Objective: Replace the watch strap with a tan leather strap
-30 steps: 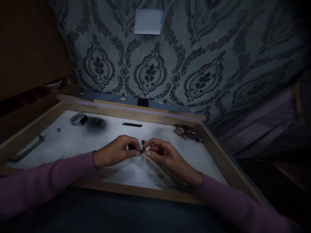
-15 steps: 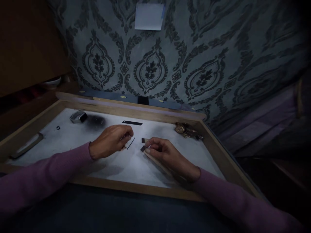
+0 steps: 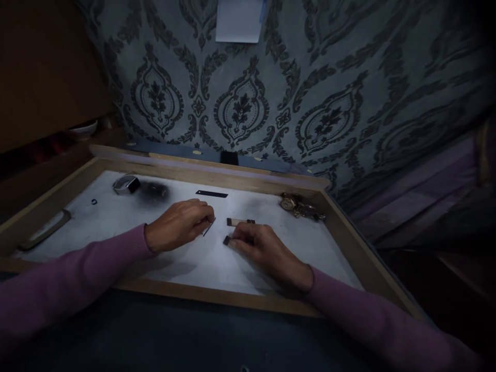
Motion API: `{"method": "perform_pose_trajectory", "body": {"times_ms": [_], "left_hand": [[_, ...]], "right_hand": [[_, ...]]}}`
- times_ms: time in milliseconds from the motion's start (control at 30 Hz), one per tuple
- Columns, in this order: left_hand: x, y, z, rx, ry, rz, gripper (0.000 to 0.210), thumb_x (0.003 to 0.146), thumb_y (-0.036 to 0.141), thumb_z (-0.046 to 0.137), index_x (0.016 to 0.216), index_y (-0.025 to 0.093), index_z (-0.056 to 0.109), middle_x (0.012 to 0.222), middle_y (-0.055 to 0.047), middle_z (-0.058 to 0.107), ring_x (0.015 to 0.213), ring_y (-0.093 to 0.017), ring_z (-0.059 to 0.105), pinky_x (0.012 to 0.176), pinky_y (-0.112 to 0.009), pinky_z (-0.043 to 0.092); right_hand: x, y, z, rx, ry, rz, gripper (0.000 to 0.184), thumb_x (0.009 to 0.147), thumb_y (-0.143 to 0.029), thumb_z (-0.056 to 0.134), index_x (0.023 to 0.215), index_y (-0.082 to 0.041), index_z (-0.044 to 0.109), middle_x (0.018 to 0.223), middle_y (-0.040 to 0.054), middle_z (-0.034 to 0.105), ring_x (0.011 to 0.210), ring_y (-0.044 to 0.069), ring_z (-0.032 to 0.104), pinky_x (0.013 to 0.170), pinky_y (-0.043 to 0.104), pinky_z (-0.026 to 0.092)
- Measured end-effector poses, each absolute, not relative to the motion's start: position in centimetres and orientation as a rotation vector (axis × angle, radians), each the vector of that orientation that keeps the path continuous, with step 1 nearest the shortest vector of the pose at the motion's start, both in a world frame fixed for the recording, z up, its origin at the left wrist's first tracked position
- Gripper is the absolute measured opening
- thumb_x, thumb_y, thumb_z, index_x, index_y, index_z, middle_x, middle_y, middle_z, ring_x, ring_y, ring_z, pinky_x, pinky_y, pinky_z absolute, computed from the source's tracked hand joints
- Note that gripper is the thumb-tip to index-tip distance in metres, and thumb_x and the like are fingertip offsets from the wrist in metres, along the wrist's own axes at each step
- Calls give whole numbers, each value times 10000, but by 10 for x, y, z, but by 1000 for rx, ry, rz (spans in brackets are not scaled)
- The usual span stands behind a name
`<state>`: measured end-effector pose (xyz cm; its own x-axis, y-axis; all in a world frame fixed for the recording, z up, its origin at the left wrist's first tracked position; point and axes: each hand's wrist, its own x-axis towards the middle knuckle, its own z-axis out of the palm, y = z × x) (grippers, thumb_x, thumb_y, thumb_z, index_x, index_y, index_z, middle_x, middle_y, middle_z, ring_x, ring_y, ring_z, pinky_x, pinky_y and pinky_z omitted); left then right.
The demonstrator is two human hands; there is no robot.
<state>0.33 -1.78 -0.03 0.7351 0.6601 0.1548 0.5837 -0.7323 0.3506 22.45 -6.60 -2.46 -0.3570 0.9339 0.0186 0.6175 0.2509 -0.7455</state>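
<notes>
My left hand point(image 3: 180, 222) is closed in a pinch, its fingertips at a thin dark rod point(image 3: 210, 227) over the white surface. My right hand point(image 3: 261, 250) pinches a watch strap by its dark end point(image 3: 227, 241); most of this strap is hidden behind the hand. Just beyond the right fingers lies another pale strap piece point(image 3: 235, 222) with a dark end and a small buckle point(image 3: 251, 221). A flat black strip point(image 3: 212, 194) with a hole at one end lies farther back, between the hands.
A shallow wooden-rimmed tray point(image 3: 209, 297) surrounds everything. At its back left are a smartwatch point(image 3: 127, 184) and a small dark ring point(image 3: 94, 201); a curved band point(image 3: 46, 230) lies at left. Gold watches point(image 3: 298, 206) sit at back right. A patterned wall point(image 3: 240, 103) rises behind.
My left fingertips have come down and right onto the thin rod. My right hand has shifted slightly toward me with its strap, showing more of the other strap and its buckle.
</notes>
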Motion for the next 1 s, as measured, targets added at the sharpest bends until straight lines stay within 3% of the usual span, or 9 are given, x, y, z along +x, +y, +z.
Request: {"method": "perform_pose_trajectory", "body": {"times_ms": [200, 633, 800, 1000], "left_hand": [[5, -20, -10, 2718, 825, 375, 122, 934, 180, 462, 939, 182, 583, 918, -46, 630, 864, -183, 563, 756, -296, 420], [6, -20, -10, 2715, 820, 345, 131, 942, 171, 452, 929, 176, 583, 903, -47, 620, 845, -179, 550, 745, -296, 412], [8, -22, -11, 2718, 769, 314, 133, 941, 156, 453, 905, 168, 581, 878, -45, 611, 824, -178, 537, 721, -290, 402], [5, -17, -7, 2729, 867, 372, 121, 919, 135, 473, 898, 161, 589, 883, -54, 617, 843, -193, 549, 736, -303, 402]], "right_hand": [[225, -67, -23, -1430, -2173, 747, 131, 851, -197, 623, 727, -195, 584, 625, -20, 581, 547, 122, 500, 533, 249, 349], [226, -66, -21, -1460, -2296, 591, 21, 855, -192, 644, 842, -182, 631, 806, 43, 628, 694, 169, 564, 636, 287, 406], [226, -65, -25, -1431, -2340, 590, 85, 810, -105, 649, 846, -180, 635, 811, 36, 619, 725, 176, 568, 670, 302, 410], [226, -65, -23, -1432, -2321, 616, 94, 814, -122, 648, 886, -183, 658, 830, 44, 624, 732, 181, 579, 677, 310, 419]]}}
